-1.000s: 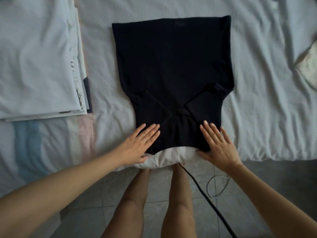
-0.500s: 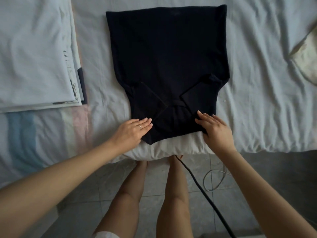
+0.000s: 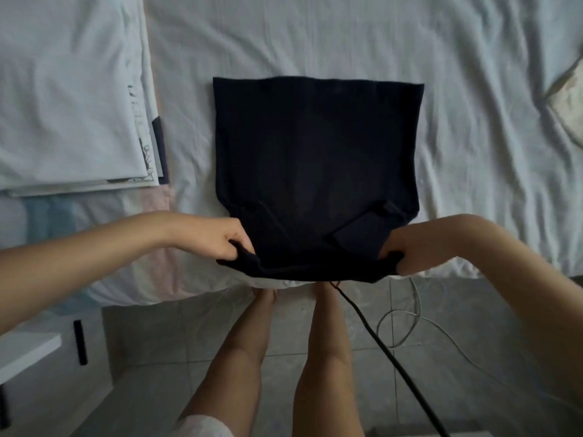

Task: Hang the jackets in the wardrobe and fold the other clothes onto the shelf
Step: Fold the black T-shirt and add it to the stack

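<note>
1. One dark navy top, plain, near-black in the dim light, sides folded inward.
2. Far hem straight and flat; sleeve flap crossing diagonally on the near right part; outline roughly rectangular, narrowing a little toward the near end.
3. Lies mid-bed on wrinkled white bed sheet, near end at the mattress edge.
4. Near edge bunched and raised off the sheet, stretched between both hands.
5. Near-left corner pinched by left hand, fingers curled round the fabric.
6. Near-right corner gripped by right hand, fingers curled under the fabric; slightly blurred.
7. Hands well apart, one per near corner; rest of the top flat, stretching away from them.
8. Far left on the bed: stack of folded white clothes, well apart from the top, dark piece peeking out at its right edge.
9. Below the bed edge: bare legs, tiled floor, black cable, looped white cable.
</note>
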The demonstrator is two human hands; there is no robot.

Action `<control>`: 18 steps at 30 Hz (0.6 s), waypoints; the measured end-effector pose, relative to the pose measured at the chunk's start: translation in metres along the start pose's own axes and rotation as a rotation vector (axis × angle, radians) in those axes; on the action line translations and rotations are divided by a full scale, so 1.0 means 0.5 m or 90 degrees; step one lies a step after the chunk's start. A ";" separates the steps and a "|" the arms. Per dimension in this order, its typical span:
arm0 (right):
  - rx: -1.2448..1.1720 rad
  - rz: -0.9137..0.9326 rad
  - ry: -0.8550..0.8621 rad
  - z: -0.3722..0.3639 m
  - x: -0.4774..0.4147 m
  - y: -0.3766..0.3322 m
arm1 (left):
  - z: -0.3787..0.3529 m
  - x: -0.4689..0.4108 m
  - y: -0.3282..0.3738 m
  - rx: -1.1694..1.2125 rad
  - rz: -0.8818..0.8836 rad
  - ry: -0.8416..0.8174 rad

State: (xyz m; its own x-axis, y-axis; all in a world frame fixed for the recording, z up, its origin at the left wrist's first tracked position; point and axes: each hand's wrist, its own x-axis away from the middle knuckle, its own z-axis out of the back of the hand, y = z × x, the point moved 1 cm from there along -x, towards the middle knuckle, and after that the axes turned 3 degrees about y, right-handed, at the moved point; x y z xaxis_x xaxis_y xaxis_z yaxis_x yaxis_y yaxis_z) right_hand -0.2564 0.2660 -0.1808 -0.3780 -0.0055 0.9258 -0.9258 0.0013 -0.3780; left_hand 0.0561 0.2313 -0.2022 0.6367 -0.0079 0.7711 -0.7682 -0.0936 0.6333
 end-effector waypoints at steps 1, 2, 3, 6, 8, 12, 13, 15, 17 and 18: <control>-0.013 0.010 -0.003 0.001 0.002 0.003 | -0.002 0.004 -0.010 0.051 0.001 0.019; -0.038 0.021 0.014 0.008 0.004 0.009 | 0.002 0.006 -0.019 0.103 -0.012 0.062; -0.067 0.033 0.053 0.019 0.004 0.018 | 0.010 0.007 -0.025 0.142 -0.028 0.131; -0.233 0.039 0.239 0.082 0.007 0.056 | 0.068 0.002 -0.036 0.248 -0.033 0.376; -0.374 0.041 0.359 0.136 0.016 0.083 | 0.124 -0.008 -0.033 0.300 -0.030 0.515; -0.596 0.057 0.633 0.242 -0.009 0.101 | 0.232 -0.047 -0.016 0.376 -0.046 0.731; -0.661 0.046 0.689 0.256 -0.029 0.102 | 0.246 -0.068 -0.016 0.411 -0.034 0.756; -0.799 0.014 0.738 0.263 -0.081 0.102 | 0.259 -0.111 -0.020 0.473 0.017 0.817; -0.891 -0.022 0.771 0.256 -0.126 0.098 | 0.256 -0.144 -0.024 0.479 0.058 0.898; -0.916 -0.038 0.787 0.255 -0.140 0.093 | 0.257 -0.153 -0.026 0.486 0.065 0.925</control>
State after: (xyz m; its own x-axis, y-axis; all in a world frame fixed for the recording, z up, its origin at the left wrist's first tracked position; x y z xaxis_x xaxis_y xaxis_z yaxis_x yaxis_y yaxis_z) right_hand -0.2729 0.1389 -0.2637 0.4653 0.5817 0.6671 0.0135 0.7490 -0.6625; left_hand 0.0257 0.1053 -0.2780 -0.3425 0.7981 0.4957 -0.3114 -0.5942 0.7416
